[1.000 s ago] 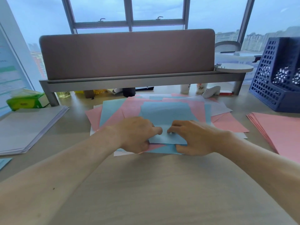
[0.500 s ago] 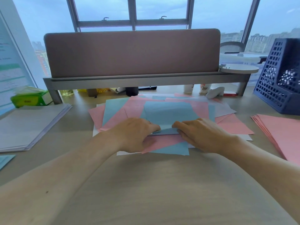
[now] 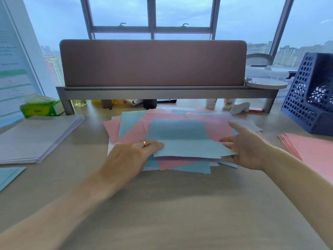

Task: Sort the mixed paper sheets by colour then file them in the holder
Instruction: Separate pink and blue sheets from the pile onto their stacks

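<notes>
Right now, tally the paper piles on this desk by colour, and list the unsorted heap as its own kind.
Pink pile: 1
Blue pile: 1
White pile: 1
Mixed heap, whose top blue sheet the left hand grips: 1
Total: 4
</notes>
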Available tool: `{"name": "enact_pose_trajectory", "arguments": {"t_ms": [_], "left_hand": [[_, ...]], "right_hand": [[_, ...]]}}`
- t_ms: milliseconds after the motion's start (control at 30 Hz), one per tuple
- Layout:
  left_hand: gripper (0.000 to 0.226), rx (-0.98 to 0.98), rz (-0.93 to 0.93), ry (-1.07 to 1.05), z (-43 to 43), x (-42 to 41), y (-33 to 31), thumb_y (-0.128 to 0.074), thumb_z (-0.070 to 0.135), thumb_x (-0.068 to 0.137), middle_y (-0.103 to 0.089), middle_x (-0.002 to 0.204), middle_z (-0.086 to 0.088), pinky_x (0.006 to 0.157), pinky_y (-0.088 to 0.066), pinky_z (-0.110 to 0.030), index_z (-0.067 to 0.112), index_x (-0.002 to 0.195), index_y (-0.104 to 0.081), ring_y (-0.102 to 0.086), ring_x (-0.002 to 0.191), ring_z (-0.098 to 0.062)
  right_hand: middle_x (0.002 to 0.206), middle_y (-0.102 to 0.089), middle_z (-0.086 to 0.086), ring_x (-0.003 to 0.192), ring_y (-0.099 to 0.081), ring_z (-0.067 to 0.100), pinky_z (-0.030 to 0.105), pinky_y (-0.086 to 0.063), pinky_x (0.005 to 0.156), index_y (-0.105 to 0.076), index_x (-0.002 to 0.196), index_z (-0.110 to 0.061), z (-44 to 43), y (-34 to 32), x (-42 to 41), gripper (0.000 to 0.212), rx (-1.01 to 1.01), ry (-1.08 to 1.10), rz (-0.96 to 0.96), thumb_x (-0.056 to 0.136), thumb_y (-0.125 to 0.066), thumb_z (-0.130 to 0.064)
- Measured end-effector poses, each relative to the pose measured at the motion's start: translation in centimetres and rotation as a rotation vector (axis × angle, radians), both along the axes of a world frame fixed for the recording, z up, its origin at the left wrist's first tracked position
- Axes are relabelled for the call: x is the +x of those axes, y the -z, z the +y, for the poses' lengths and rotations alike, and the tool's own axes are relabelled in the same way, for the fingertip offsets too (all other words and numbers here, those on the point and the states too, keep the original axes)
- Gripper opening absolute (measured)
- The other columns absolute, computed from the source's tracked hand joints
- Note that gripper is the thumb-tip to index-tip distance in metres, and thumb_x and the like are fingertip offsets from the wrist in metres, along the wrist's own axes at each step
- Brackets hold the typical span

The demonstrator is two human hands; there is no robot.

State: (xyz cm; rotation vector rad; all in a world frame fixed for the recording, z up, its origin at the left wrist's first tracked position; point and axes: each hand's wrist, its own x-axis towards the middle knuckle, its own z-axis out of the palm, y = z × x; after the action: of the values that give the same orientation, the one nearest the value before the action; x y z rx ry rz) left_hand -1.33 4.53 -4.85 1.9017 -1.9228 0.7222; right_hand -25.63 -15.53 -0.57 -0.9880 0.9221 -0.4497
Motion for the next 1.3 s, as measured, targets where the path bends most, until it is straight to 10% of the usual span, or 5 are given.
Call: {"name": "enact_pose_trajectory", "arguments": {"t_ms": [233,400,567,1133,1300], "left_hand": [[0.07,0.403,0.294,0.028,3.2,-1.4,-0.8,-0.022,0.086,0.086,-0.038,0.15,0.034,0.107,-0.039,-0.025,0.053,0.146,-0.036,-0.037,0.135,0.009],[0.057,0.18,0.879,0.04,3.5,-1.6,-1.3,-0.035,0.076,0.093,-0.061,0.12,0.026,0.103,-0.042,-0.021,0.043,0.134,-0.057,-0.052,0.115,0.016],[0.043,0.084,1.61,-0.151,2.2,-0.7,-1.4,-0.073,0.043,0.085,-0.075,0.115,-0.001,0.098,-0.056,-0.048,0.017,0.118,-0.07,-0.07,0.108,-0.023],[0.027,0.111,1.495,-0.123,8.9,-2.8,-0.1,-0.056,0.009,0.102,-0.073,0.113,-0.002,0.056,-0.06,-0.039,0.03,0.114,-0.066,-0.076,0.082,-0.024],[0.022,0.162,1.483,-0.176,9.4,-1.9,-0.9,-0.053,0.022,0.104,-0.075,0.113,0.012,0.079,-0.063,-0.033,0.032,0.118,-0.067,-0.074,0.096,-0.01]], "right_hand": [[0.107,-0.074,0.015,0.082,-0.074,0.024,0.031,-0.061,0.055,-0.064,0.118,0.002,2.6,0.8,1.6,0.029,-0.284,-0.098,0.225,0.089,-0.068,0.001],[0.099,-0.077,0.003,0.09,-0.073,0.02,0.038,-0.059,0.089,-0.065,0.111,-0.009,4.5,1.9,1.1,0.03,-0.415,-0.109,0.226,0.085,-0.07,0.006],[0.113,-0.07,0.011,0.086,-0.07,0.019,0.023,-0.058,0.057,-0.065,0.116,-0.002,7.1,2.7,1.3,0.028,-0.333,-0.078,-0.02,0.09,-0.061,0.009],[0.094,-0.075,0.005,0.085,-0.073,0.025,0.035,-0.057,0.071,-0.064,0.093,-0.019,10.6,2.7,1.3,0.004,-0.384,-0.174,0.103,0.095,-0.065,-0.016],[0.1,-0.076,0.002,0.087,-0.075,0.021,0.041,-0.06,0.083,-0.066,0.113,-0.014,11.4,3.4,2.6,0.022,-0.53,-0.224,0.177,0.093,-0.065,-0.006]]}}
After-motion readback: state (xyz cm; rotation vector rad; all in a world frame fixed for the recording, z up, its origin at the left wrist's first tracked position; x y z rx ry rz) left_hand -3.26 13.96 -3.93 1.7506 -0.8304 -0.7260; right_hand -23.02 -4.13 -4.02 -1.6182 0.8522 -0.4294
